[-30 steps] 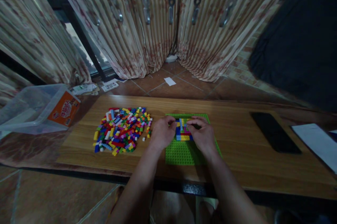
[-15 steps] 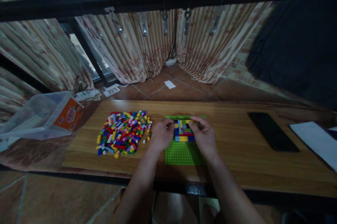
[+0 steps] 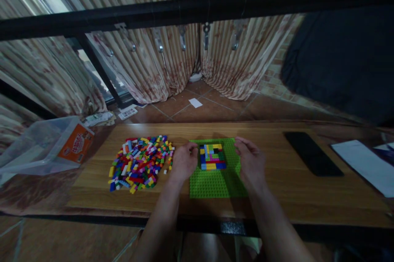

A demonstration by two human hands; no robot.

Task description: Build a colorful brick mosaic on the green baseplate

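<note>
A green studded baseplate (image 3: 215, 186) lies on the table in front of me. On its upper part sits a flat rectangular build of colored toy bricks (image 3: 213, 166), with a dark gap near its upper right. My left hand (image 3: 185, 161) is at the plate's left edge, left of the build. Its fingers are curled in, and whatever they may hold is hidden. My right hand (image 3: 250, 161) is by the plate's right edge, apart from the build. Its fingers are loosely bent, with the thumb slightly away from the index finger, and no brick shows there.
A heap of loose toy bricks (image 3: 140, 165) covers the table's left part. Beyond it, a clear plastic bin (image 3: 40, 143) with an orange label stands left of the table. A black flat object (image 3: 312, 153) and white paper (image 3: 363, 163) lie to the right. Metal hooks hang from a dark bar (image 3: 197, 5).
Both hands have drawn apart from the build, the right going right and the left going left. More of the build now shows. The whole view has shifted slightly.
</note>
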